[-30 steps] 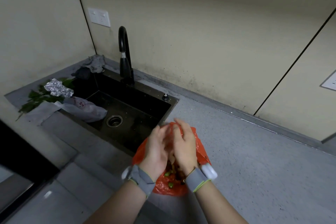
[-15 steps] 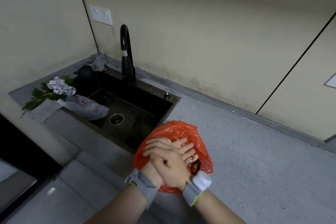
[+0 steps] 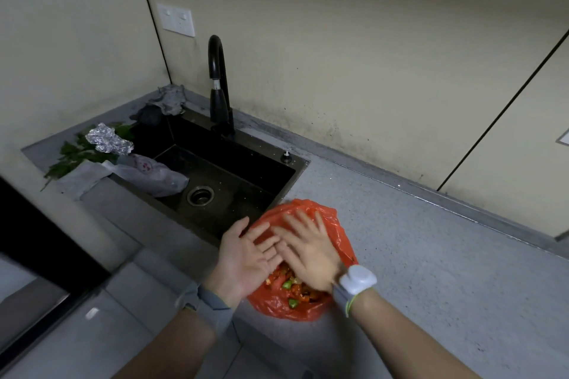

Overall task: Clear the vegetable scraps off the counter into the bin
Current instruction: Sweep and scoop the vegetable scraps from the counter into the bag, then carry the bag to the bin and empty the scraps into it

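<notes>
**Inspector:** Currently, the grey counter (image 3: 431, 255) runs from six o'clock out to three o'clock, bare and speckled, under a stained cream wall (image 3: 338, 40). A black sink (image 3: 228, 181) sits at ten o'clock from the hands.

**Clerk:** And the scraps?

**Inspector:** An orange plastic bag (image 3: 335, 224) lies on the counter at centre, its mouth toward six o'clock, with red and green vegetable scraps (image 3: 292, 289) inside. I see no bin, so tipping out appears undone.

**Clerk:** Anything left elsewhere?

**Inspector:** Green leaves (image 3: 74, 157), crumpled foil (image 3: 107, 140) and a clear bag (image 3: 154, 175) remain at nine o'clock, beside the sink.

**Clerk:** The hands?

**Inspector:** The left hand (image 3: 246, 255) is spread palm-up, the right hand (image 3: 311, 246) flat and splayed above the bag; both grip nothing, fingers overlapping
</notes>
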{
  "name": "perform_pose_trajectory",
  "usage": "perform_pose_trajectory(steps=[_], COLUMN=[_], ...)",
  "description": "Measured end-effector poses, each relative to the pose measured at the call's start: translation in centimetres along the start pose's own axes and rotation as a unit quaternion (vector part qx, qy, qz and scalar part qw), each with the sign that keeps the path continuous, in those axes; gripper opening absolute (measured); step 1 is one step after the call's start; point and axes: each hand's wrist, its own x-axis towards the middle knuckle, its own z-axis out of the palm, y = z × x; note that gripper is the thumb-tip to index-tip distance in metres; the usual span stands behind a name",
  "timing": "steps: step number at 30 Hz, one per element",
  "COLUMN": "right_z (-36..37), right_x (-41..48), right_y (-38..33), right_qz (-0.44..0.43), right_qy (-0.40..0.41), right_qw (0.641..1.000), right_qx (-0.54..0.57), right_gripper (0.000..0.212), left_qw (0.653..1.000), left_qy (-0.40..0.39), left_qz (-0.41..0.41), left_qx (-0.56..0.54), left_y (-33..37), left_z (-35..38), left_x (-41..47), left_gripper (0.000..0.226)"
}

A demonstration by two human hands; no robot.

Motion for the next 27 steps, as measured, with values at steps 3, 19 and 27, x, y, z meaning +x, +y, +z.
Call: perform_pose_trajectory(steps=[3,19,27], right_z=[-1.4,-2.8,-4.9], right_x=[0.8,0.7,3.4], right_y=[2.5,7.6,4.6], right_qz=[0.093,0.272,0.231], right_qy=[0.003,-0.089,-0.012], right_qw=[0.994,0.957,0.969], right_qx=[-0.048,-0.050,0.091], right_gripper=[0.042,0.026,0.018], left_qw=[0.983,0.493,0.910], left_qy=[0.071,0.187,0.252], left_qz=[0.056,0.113,-0.036], left_qx=[0.160,0.842,0.326], left_y=[-0.7,-5.0,-2.8], left_z=[-0.5,-10.2,-8.6], left_x=[-1.3,1.0,2.1], left_gripper=[0.037,0.024,0.051])
